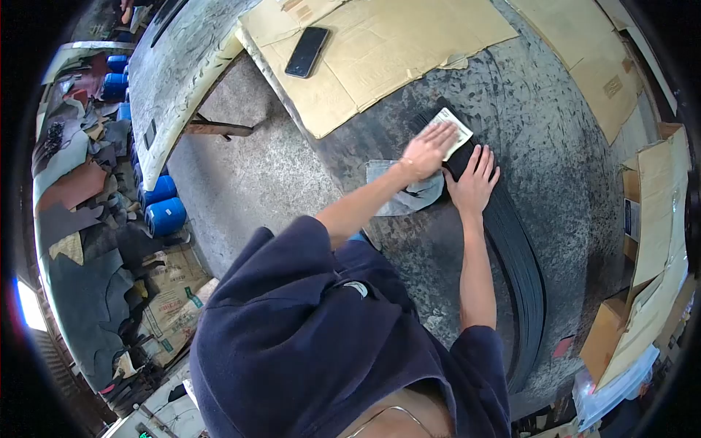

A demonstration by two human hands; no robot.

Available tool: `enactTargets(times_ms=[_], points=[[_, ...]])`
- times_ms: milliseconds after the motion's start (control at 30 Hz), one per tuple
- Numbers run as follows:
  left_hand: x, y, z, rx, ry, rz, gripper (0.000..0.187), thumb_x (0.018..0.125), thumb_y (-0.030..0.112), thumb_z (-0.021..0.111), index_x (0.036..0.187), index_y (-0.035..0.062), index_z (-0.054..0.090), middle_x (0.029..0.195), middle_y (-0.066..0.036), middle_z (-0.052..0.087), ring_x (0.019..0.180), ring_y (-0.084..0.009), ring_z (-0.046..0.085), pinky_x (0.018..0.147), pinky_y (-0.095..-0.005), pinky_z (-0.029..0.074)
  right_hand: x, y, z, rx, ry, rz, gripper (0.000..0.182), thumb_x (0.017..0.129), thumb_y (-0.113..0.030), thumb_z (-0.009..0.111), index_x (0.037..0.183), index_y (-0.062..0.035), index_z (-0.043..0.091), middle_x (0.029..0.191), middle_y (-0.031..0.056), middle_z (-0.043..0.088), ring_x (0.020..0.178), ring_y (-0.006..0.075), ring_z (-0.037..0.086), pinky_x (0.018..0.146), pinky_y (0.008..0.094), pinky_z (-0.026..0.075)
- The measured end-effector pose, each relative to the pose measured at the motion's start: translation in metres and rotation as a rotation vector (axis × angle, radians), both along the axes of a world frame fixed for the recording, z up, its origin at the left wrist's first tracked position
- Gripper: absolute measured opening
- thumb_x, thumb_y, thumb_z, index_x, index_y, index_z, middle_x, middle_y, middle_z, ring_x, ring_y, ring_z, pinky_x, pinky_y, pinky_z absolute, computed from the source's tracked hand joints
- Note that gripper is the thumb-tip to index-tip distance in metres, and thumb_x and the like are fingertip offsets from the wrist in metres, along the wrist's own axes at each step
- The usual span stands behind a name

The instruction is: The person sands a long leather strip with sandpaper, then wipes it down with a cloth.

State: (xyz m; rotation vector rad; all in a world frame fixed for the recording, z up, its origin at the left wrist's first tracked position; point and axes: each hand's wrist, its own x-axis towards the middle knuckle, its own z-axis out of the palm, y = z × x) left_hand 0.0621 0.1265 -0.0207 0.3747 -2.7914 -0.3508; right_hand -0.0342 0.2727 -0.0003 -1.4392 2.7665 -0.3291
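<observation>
My left hand [427, 155] lies flat with its fingers stretched over a small white and cream piece [458, 143], which rests on the upper end of a stack of black strips [517, 263]. Just to the right, my right hand [473, 184] is spread on the same stack, its thumb apart from the fingers. The strips curve down the table's right part. A crumpled grey cloth [398, 203] lies below my left hand, partly hidden by the forearm.
The dark, stained table [569, 168] holds a cardboard sheet [380, 44] with a black phone [307, 52] on it. Cardboard boxes [653, 212] stand at the right. Blue containers [165, 216] and leather-like scraps [87, 285] are at the left. A small red piece [562, 347] lies lower right.
</observation>
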Motion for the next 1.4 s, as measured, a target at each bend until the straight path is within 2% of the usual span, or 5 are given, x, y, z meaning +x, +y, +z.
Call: enactTargets(times_ms=[433, 1133, 1233, 1300, 1400], points=[[0.003, 0.021, -0.007, 0.148, 0.11, 0.111, 0.046, 0.078, 0.001, 0.058, 0.123, -0.0054, 0.06, 0.132, -0.024, 0.059, 0.126, -0.0347, 0.057, 0.109, -0.0439, 0.045, 0.002, 0.001, 0.003, 0.027, -0.046, -0.028, 0.1, 0.078, -0.06, 0.071, 0.149, -0.0002, 0.034, 0.152, 0.0185, 0.038, 0.139, 0.0351, 0.037, 0.112, 0.0577, 0.028], [0.017, -0.027, -0.011, 0.055, 0.174, -0.078, 0.047, 0.079, 0.001, 0.057, 0.125, -0.0038, 0.059, 0.137, -0.021, 0.057, 0.131, -0.0337, 0.054, 0.112, -0.0427, 0.042, -0.001, 0.001, 0.003, -0.003, -0.044, -0.037, 0.1, 0.075, -0.055, 0.076, 0.148, -0.0012, 0.033, 0.151, 0.0166, 0.038, 0.139, 0.0317, 0.038, 0.112, 0.0556, 0.03], [0.004, -0.021, -0.011, 0.116, 0.189, 0.3, 0.05, 0.079, 0.001, 0.055, 0.129, -0.0042, 0.057, 0.135, -0.022, 0.058, 0.13, -0.0327, 0.055, 0.113, -0.042, 0.041, 0.0, -0.001, 0.005, -0.005, -0.042, -0.05, 0.1, 0.075, -0.054, 0.077, 0.148, -0.0015, 0.034, 0.151, 0.0164, 0.038, 0.138, 0.0317, 0.038, 0.111, 0.0555, 0.03], [0.009, 0.006, -0.012, 0.078, 0.154, -0.057, 0.043, 0.082, 0.0, 0.053, 0.125, -0.0039, 0.059, 0.137, -0.022, 0.057, 0.134, -0.0345, 0.05, 0.115, -0.0447, 0.038, -0.001, 0.0, 0.006, 0.012, -0.057, -0.037, 0.099, 0.074, -0.052, 0.077, 0.148, -0.0016, 0.034, 0.15, 0.0166, 0.039, 0.137, 0.0328, 0.038, 0.11, 0.0553, 0.03], [-0.006, -0.006, -0.008, 0.189, 0.201, 0.255, 0.041, 0.08, -0.001, 0.056, 0.12, -0.0019, 0.061, 0.138, -0.022, 0.057, 0.137, -0.0337, 0.048, 0.116, -0.0449, 0.036, -0.003, -0.003, 0.006, -0.011, -0.063, -0.04, 0.1, 0.074, -0.052, 0.077, 0.148, -0.001, 0.034, 0.149, 0.0172, 0.039, 0.138, 0.033, 0.038, 0.111, 0.0555, 0.029]])
